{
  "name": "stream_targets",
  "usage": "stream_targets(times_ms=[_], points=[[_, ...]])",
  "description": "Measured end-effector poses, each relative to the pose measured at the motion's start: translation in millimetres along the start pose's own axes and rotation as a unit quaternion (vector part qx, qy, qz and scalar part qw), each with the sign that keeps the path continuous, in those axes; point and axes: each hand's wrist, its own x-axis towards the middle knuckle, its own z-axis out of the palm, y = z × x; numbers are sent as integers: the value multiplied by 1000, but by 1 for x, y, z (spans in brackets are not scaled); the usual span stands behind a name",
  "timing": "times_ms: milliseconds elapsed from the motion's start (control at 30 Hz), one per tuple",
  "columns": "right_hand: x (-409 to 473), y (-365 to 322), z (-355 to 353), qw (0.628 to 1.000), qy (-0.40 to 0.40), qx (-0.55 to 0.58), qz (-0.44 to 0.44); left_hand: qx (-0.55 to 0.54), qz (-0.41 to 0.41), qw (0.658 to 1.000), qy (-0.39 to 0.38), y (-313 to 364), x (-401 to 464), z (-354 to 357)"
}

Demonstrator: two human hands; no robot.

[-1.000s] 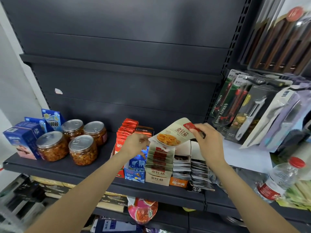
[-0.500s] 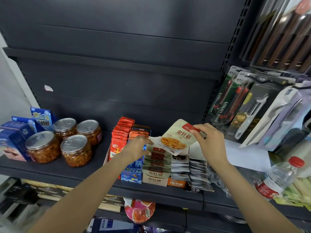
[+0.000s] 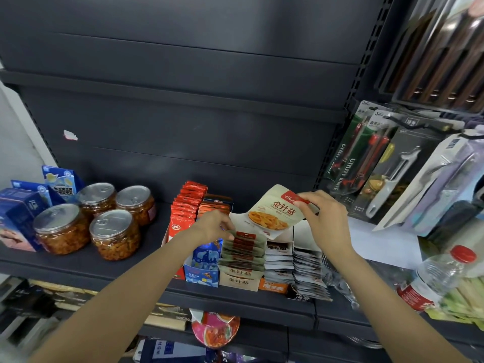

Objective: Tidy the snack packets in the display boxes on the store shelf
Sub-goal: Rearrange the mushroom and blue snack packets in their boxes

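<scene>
Several display boxes of snack packets stand side by side on the dark shelf [image 3: 78, 265]. A beige box [image 3: 239, 280] holds a row of beige-and-red packets [image 3: 242, 251]. Its raised beige lid flap [image 3: 272, 213], printed with a mushroom picture, tilts back above the row. My right hand [image 3: 327, 224] pinches the flap's upper right corner. My left hand [image 3: 216, 226] holds the flap's lower left edge, fingers curled over the rear packets. White and dark packets [image 3: 293, 260] fill boxes to the right, red packets [image 3: 186, 208] a box to the left.
Three clear jars [image 3: 115, 234] with pull-tab lids and blue cartons [image 3: 21, 213] stand at the left. Carded knives and peelers [image 3: 392, 169] hang at the right. A plastic bottle with a red cap [image 3: 440, 276] lies at the right. A blue box [image 3: 204, 265] sits beside the beige one.
Both hands have kept hold of the flap and lowered it slightly towards the packet row. The view has shifted to the right.
</scene>
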Motion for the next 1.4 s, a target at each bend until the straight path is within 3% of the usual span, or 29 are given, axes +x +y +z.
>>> stream_targets(times_ms=[200, 500, 700, 900, 1400], points=[[3, 1, -1, 1000, 3, 3, -2, 42, 19, 999, 19, -2, 5, 5], [4, -4, 5, 999, -18, 43, 6, 114, 27, 985, 129, 7, 12, 7], [-6, 0, 26, 997, -79, 22, -11, 36, 42, 994, 94, -8, 22, 2], [-14, 3, 50, 972, -222, -75, -15, 7, 60, 994, 89, -16, 23, -1], [-27, 1, 102, 932, -293, -202, -68, 69, 66, 991, 97, -23, 15, -5]])
